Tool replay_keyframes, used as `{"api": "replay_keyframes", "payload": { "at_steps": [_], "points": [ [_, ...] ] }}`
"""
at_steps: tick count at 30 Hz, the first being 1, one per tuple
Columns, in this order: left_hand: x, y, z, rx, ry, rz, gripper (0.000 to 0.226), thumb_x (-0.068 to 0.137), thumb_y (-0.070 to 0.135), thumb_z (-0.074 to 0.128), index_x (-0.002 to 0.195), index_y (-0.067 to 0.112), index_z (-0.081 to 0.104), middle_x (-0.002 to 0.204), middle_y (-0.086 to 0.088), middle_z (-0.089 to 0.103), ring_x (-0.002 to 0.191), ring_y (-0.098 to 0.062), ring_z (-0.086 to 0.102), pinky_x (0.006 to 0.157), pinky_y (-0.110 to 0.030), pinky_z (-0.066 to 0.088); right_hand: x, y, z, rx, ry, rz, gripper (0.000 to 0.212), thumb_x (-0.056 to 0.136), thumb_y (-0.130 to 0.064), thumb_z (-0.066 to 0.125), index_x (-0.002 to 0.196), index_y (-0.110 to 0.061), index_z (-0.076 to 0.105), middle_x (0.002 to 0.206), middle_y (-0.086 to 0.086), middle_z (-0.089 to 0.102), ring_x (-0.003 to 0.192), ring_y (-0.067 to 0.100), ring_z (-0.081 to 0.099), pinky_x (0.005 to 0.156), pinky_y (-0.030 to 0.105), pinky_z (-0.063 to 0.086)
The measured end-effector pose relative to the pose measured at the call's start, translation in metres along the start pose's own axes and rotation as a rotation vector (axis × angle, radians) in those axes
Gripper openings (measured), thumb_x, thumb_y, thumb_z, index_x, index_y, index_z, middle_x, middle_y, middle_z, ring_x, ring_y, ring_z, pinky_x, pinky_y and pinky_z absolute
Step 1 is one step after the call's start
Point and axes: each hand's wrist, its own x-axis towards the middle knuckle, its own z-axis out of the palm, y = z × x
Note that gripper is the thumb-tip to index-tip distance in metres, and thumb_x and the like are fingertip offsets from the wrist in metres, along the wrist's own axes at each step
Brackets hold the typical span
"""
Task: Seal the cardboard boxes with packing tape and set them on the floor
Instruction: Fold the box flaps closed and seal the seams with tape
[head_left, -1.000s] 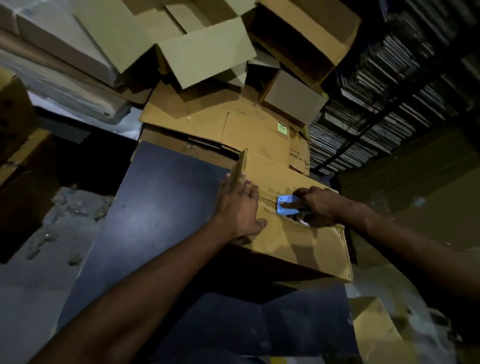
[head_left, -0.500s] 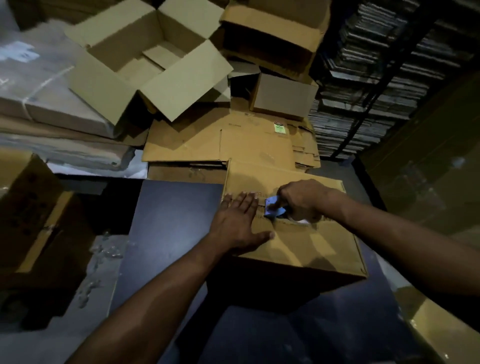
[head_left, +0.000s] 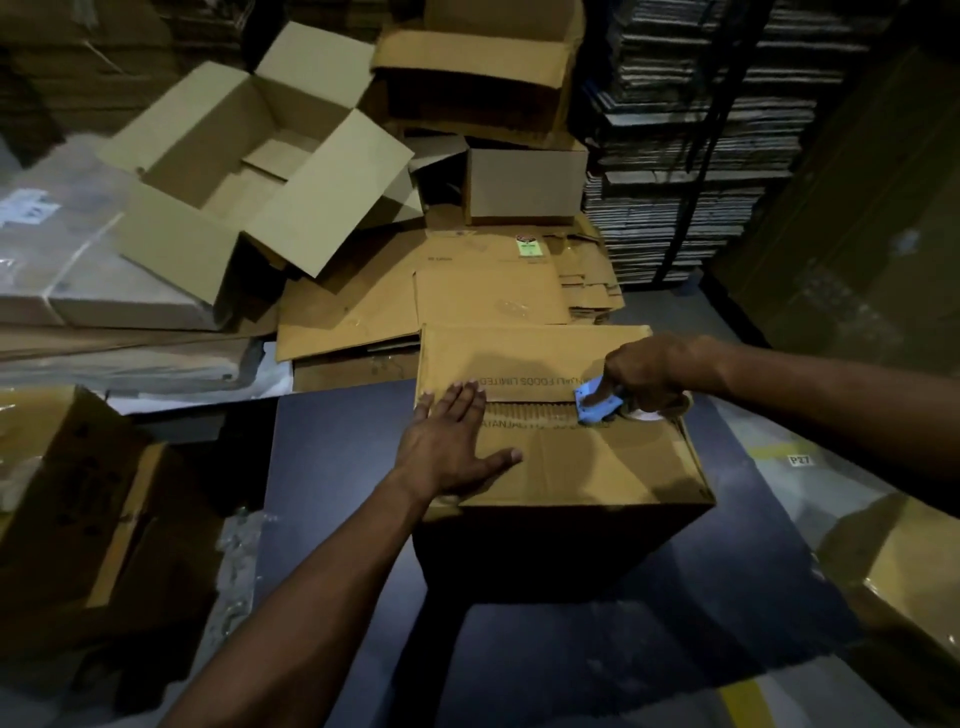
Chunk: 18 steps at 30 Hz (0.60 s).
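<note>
The left hand (head_left: 451, 448) presses flat, fingers straight, on the cardboard box (head_left: 597, 467); the right hand (head_left: 647, 371) grips a blue tape dispenser (head_left: 597, 405). The dispenser has travelled rightward along the seam.

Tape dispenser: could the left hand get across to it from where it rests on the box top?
Probably yes. The left hand lies flat on the box top, and the seam between it and the blue tape dispenser is bare cardboard. Only the right hand, gripping the dispenser, crowds it.

left grip (head_left: 453, 446) flat, right grip (head_left: 644, 375) curled tight
</note>
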Motion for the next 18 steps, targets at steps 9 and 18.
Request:
{"api": "replay_keyframes", "payload": {
  "at_steps": [9,18],
  "points": [
    [0.003,0.068,-0.007,-0.041,-0.004,-0.141,0.119,0.083,0.095,0.012,0.166,0.01,-0.001,0.174,-0.007,-0.007,0.16,-0.021,-0.011,0.125,-0.059,-0.009,-0.002,0.005,0.019,0.195,0.192,0.111,0.036,0.099,-0.035,0.059,0.134,-0.029,0.061,0.122,0.004,0.061,0.112,0.03,0.059,0.083,0.039,0.05],
    [0.009,0.081,-0.004,-0.033,0.026,-0.256,0.107,0.085,0.095,0.014,0.167,0.028,0.006,0.174,0.007,-0.002,0.16,-0.013,-0.004,0.127,-0.053,-0.006,-0.014,0.008,0.0,0.103,0.179,-0.131,0.053,0.1,-0.052,0.055,0.148,-0.031,0.046,0.13,0.002,0.052,0.115,0.023,0.054,0.082,0.034,0.044]
  ]
}}
